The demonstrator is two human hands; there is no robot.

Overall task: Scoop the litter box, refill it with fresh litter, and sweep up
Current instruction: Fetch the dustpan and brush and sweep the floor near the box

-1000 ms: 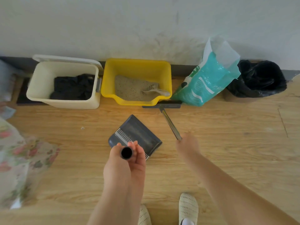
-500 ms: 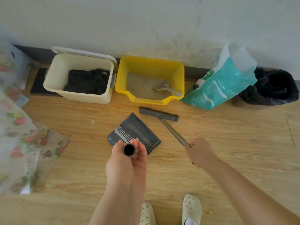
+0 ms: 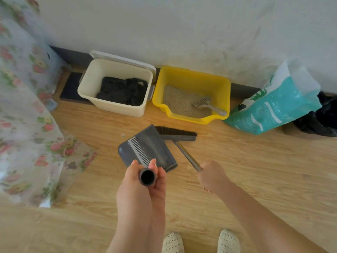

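Note:
My left hand (image 3: pixel 142 183) grips the upright handle of a grey dustpan (image 3: pixel 145 148) that rests on the wooden floor. My right hand (image 3: pixel 212 177) grips the metal handle of a black broom (image 3: pixel 177 134), whose brush head lies against the dustpan's mouth. Behind them by the wall stands the yellow litter box (image 3: pixel 193 77) with sandy litter and a grey scoop (image 3: pixel 206 105) lying in it. To its right, a teal litter bag (image 3: pixel 273 108) leans open.
A cream bin (image 3: pixel 94 88) lined with a black bag stands left of the litter box, lid open. A black bag (image 3: pixel 321 115) sits at far right. Floral cloth (image 3: pixel 27 125) covers the left side. A small white speck (image 3: pixel 123 135) lies near the dustpan. My slippers (image 3: pixel 228 241) show below.
The broom head has swept left and back from the litter box's front to the dustpan's mouth. My view has shifted left. Both hands keep their grips.

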